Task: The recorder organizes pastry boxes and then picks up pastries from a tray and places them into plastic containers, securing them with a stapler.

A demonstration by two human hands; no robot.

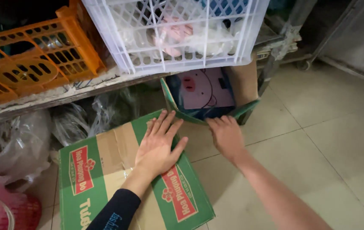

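Step in hand, by judgement: steadying 2 boxes on tiled floor (327, 140) under shelf.

Left hand (160, 145): open, palm flat, pressing on closed green cardboard box (105, 183); grasps nothing.

Right hand (226, 135): fingers hooked over front flap of open box (203, 96); grip loose, not clenched.

Open box: tucked under white crate (177, 30), holds item with cartoon pig picture (201, 87).

Next move likely needs firm flap grip, clearance from crate.

Green box: red label panels, taped seam, flaps shut, touching open box.
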